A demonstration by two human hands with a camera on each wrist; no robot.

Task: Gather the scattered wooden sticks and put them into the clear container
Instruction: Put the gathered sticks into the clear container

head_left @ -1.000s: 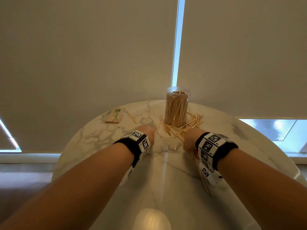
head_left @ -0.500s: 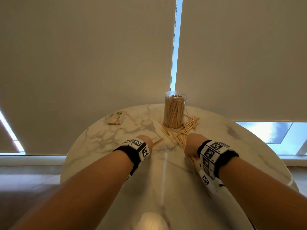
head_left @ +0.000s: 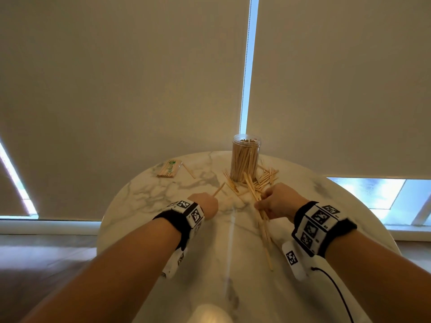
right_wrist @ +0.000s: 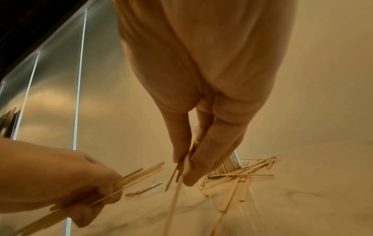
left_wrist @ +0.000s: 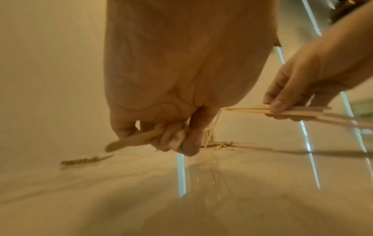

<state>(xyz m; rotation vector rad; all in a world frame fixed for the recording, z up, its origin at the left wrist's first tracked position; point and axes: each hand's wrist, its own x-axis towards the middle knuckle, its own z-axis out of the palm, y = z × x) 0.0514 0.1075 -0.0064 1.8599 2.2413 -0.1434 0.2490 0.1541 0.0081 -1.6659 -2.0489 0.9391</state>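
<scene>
The clear container (head_left: 245,159) stands upright at the table's far side, nearly full of wooden sticks. Loose sticks (head_left: 264,179) lie scattered around its base, mostly to its right and front. My right hand (head_left: 263,202) hovers just in front of them and pinches a long bundle of sticks (head_left: 262,220) that slants back toward me; the right wrist view shows its fingers (right_wrist: 203,159) pressed together on the sticks. My left hand (head_left: 210,201) is lower left of the jar, fingers curled round a few sticks (left_wrist: 133,141) whose tip (head_left: 219,188) pokes forward.
The round marble table (head_left: 163,229) drops off close on every side. A wrapped packet of sticks (head_left: 169,169) and a single stick (head_left: 189,170) lie at the far left. Roller blinds hang right behind the table.
Both hands were low on the table a second ago. The right hand has risen with a bundle of sticks. The left hand has lifted too, with a stick tip now showing ahead of it.
</scene>
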